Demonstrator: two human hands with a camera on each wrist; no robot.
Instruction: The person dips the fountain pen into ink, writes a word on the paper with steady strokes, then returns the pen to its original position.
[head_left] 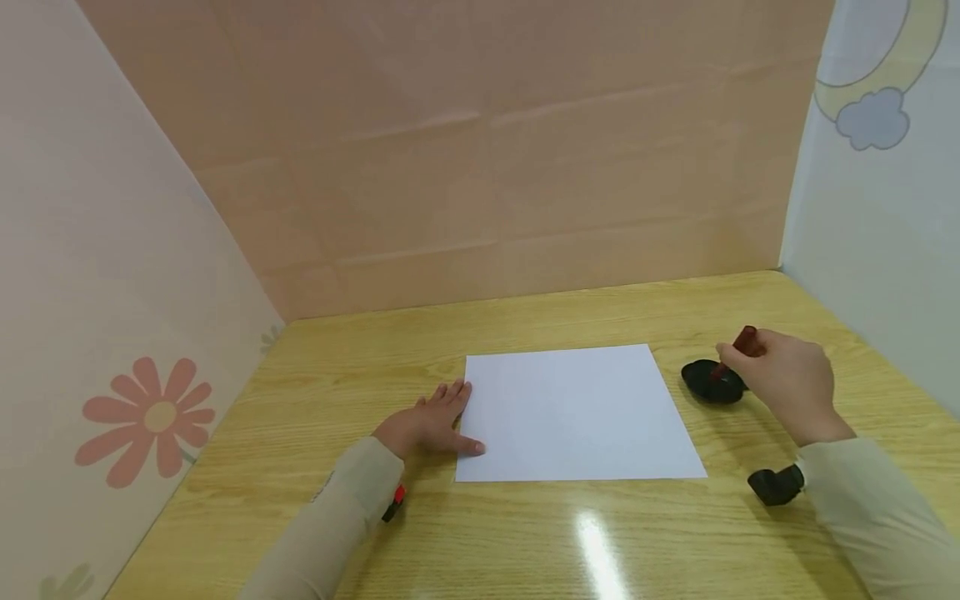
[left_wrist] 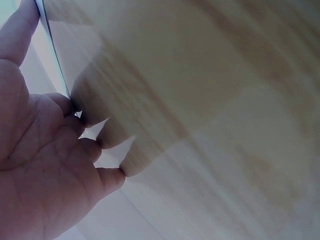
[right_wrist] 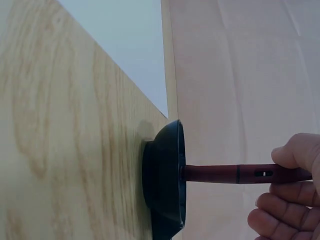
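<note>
A white sheet of paper [head_left: 570, 417] lies flat on the wooden table. My left hand [head_left: 437, 419] rests at its left edge, fingers spread, with the thumb on the sheet near the lower corner. In the left wrist view the fingertips of that hand [left_wrist: 45, 155] touch the tabletop along the paper's edge. To the right of the paper, my right hand [head_left: 791, 379] pinches the upper part of a dark red pen [right_wrist: 225, 173] between thumb and fingers. The pen's lower end stands inside a shallow black dish-shaped holder [right_wrist: 162, 175]; its tip is hidden there.
The wooden table [head_left: 360, 367] meets a pinkish-brown backdrop [head_left: 525, 208] at the back. Pale panels stand at both sides, the left one with a flower print [head_left: 157, 417]. Small dark devices [head_left: 776, 486] sit at both wrists.
</note>
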